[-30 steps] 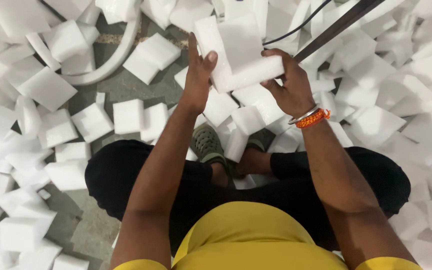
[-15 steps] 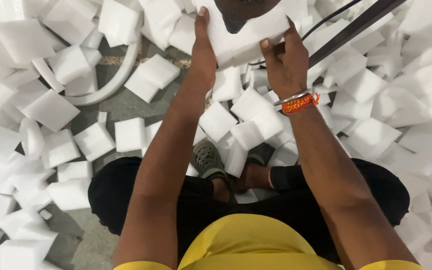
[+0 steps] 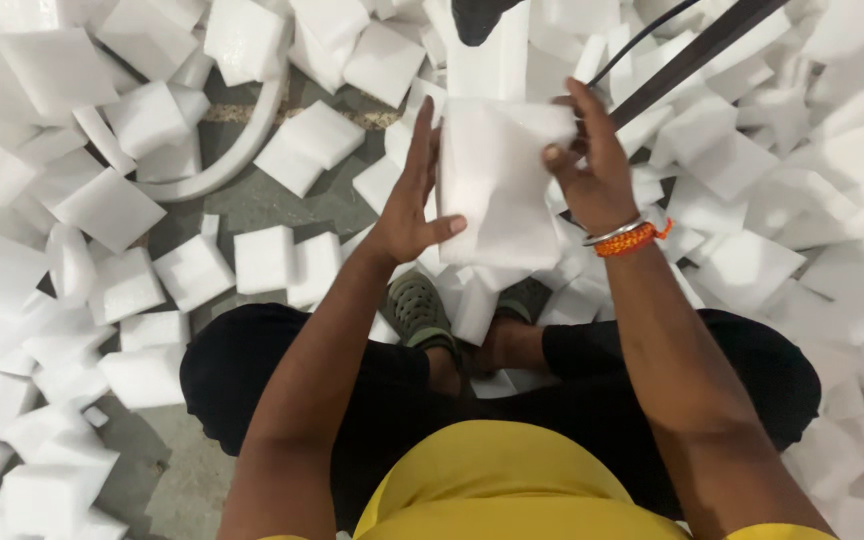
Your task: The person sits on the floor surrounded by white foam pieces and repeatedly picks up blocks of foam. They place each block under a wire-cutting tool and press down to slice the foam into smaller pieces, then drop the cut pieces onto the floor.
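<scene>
White foam sheet is gripped by both hands, left and right.

Grey concrete floor, scattered white foam blocks, white hoop

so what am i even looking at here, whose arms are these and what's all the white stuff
The picture comes from a camera worn on a person's head, looking down, so the two bare arms are that person's own. There is no machine. The person sits on a grey floor in black trousers and a yellow top, with green shoes showing between the knees. Scattered all around are white foam pieces, mostly flat squares. The left hand and the right hand hold a stack of white foam sheets between them, the left palm against one side and the right fingers curled over the top corner. The right wrist wears an orange band. A dark strap crosses the upper right.
</scene>
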